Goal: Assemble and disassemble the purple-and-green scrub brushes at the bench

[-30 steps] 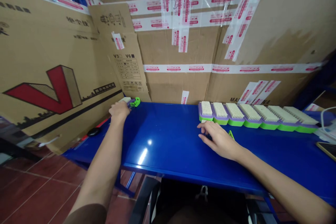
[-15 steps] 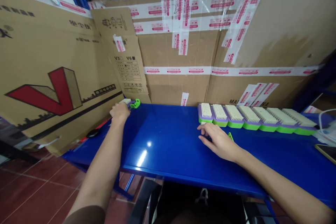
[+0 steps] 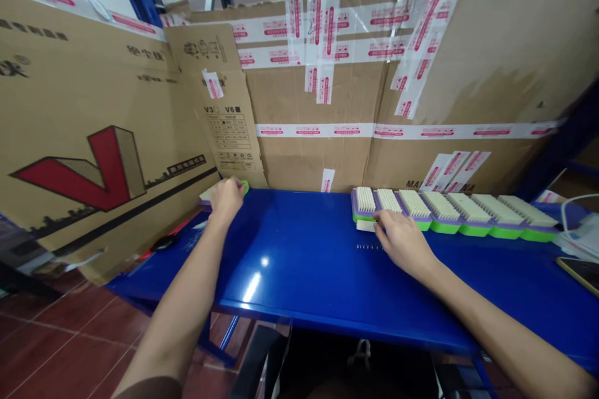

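Observation:
My left hand (image 3: 227,198) is at the table's back left corner, its fingers closed at a green plastic piece (image 3: 246,186). Partly hidden by that hand is a block (image 3: 206,195) with a pale top and a purple base. On the right, my right hand (image 3: 402,238) is bent over the front of a row of scrub-brush-like blocks (image 3: 440,206) with cream bristles and purple and green bases. Its fingers are drawn together beside the second block; whatever they hold is hidden. A small pale strip (image 3: 365,225) lies before the first block.
The blue table (image 3: 299,262) carries the row along its back right. Cardboard panels (image 3: 318,156) stand behind and at the left. A black round object (image 3: 164,243) lies on the left edge. At the far right are a phone-like object (image 3: 580,275) and a white cable (image 3: 568,212).
My left hand has shifted right, from the pale-topped block to the green piece. My right hand has moved slightly right with its fingers drawn in, leaving the pale strip uncovered. The green bit behind it no longer shows.

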`<action>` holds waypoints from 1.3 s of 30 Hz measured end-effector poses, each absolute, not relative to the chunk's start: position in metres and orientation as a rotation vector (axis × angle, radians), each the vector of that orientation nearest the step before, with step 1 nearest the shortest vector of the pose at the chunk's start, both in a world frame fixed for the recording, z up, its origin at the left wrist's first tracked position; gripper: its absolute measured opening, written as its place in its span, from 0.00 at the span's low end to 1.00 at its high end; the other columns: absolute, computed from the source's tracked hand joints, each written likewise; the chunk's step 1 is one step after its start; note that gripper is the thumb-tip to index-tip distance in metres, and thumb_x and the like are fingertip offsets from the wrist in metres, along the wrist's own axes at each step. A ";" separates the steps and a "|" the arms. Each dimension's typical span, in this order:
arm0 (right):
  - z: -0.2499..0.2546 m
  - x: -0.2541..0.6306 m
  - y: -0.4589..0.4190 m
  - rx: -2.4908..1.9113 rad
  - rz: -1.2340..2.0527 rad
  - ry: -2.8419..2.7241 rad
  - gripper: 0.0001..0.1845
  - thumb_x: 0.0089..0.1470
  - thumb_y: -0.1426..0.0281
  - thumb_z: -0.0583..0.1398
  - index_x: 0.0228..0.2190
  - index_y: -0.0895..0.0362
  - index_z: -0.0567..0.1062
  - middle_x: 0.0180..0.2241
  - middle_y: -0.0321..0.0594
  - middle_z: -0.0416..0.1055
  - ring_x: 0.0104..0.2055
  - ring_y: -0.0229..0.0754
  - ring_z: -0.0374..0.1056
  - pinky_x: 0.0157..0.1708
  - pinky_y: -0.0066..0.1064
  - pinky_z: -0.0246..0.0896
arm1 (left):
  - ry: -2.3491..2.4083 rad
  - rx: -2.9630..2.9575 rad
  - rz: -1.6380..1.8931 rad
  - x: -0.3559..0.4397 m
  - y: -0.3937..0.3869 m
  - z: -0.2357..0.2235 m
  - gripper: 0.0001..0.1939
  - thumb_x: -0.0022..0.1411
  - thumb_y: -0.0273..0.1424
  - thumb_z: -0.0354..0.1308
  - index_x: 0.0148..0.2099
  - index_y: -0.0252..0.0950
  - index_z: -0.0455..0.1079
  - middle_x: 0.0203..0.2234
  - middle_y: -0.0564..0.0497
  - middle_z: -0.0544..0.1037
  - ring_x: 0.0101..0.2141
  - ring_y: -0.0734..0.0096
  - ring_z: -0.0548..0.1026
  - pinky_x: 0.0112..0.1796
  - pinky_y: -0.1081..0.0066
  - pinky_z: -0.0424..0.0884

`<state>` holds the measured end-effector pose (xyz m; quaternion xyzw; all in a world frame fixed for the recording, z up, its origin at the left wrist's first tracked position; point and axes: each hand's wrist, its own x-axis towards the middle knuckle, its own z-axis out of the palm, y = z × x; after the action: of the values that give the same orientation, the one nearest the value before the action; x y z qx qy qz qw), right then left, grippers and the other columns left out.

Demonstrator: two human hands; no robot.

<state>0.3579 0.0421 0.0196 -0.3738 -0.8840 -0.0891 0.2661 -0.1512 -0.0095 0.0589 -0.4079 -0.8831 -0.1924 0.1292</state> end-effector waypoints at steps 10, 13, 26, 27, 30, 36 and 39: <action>0.015 0.363 0.047 -1.309 -0.361 -2.444 0.11 0.77 0.71 0.52 0.42 0.54 0.73 0.39 0.51 0.83 0.37 0.53 0.80 0.31 0.38 0.57 | -2.313 -1.895 -0.682 -0.065 0.015 0.035 0.18 0.79 0.47 0.57 0.55 0.44 0.83 0.39 0.47 0.88 0.42 0.56 0.84 0.41 0.67 0.70; 0.017 0.361 0.044 -1.295 -0.279 -2.491 0.09 0.79 0.69 0.53 0.43 0.54 0.72 0.41 0.50 0.84 0.36 0.51 0.80 0.30 0.37 0.56 | -2.205 -2.132 -0.698 -0.049 0.015 0.028 0.18 0.77 0.48 0.59 0.53 0.44 0.83 0.34 0.50 0.85 0.36 0.60 0.81 0.38 0.67 0.68; -0.001 0.361 0.051 -1.086 -0.361 -2.481 0.09 0.73 0.75 0.54 0.47 0.56 0.74 0.46 0.55 0.78 0.45 0.59 0.71 0.46 0.48 0.66 | -1.851 -2.846 -1.150 0.028 0.004 0.013 0.23 0.79 0.52 0.58 0.55 0.38 0.81 0.32 0.51 0.82 0.32 0.68 0.77 0.37 0.68 0.72; -0.001 0.361 0.052 -1.079 -0.319 -2.474 0.09 0.72 0.75 0.54 0.47 0.56 0.74 0.47 0.54 0.77 0.45 0.58 0.71 0.46 0.48 0.66 | -1.799 -2.895 -1.135 0.037 0.001 0.012 0.21 0.78 0.51 0.61 0.55 0.39 0.82 0.33 0.52 0.81 0.32 0.69 0.76 0.37 0.68 0.72; -0.002 0.361 0.052 -1.055 -0.151 -2.470 0.08 0.72 0.75 0.55 0.48 0.55 0.73 0.47 0.52 0.76 0.44 0.56 0.72 0.45 0.46 0.66 | -1.683 -3.012 -1.090 0.054 -0.008 0.012 0.18 0.77 0.47 0.63 0.57 0.41 0.82 0.39 0.51 0.81 0.33 0.71 0.74 0.40 0.68 0.73; -0.002 0.361 0.054 -0.941 -0.018 -2.517 0.13 0.72 0.76 0.57 0.55 0.57 0.72 0.51 0.53 0.74 0.51 0.58 0.76 0.50 0.48 0.71 | -1.563 -3.027 -1.034 0.059 -0.016 0.012 0.18 0.81 0.43 0.60 0.66 0.47 0.77 0.56 0.47 0.77 0.37 0.71 0.75 0.45 0.65 0.76; 0.000 0.359 0.052 -0.891 0.015 -2.523 0.11 0.72 0.76 0.59 0.52 0.55 0.73 0.51 0.51 0.74 0.53 0.58 0.76 0.52 0.50 0.73 | -1.532 -3.001 -0.991 0.061 -0.018 0.014 0.22 0.81 0.42 0.60 0.71 0.49 0.72 0.63 0.46 0.75 0.41 0.69 0.77 0.50 0.62 0.77</action>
<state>0.3594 0.0517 0.0001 -0.3240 -0.9175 0.0054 0.2308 0.0614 -0.0179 0.0136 -0.8398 -0.4289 -0.2775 -0.1842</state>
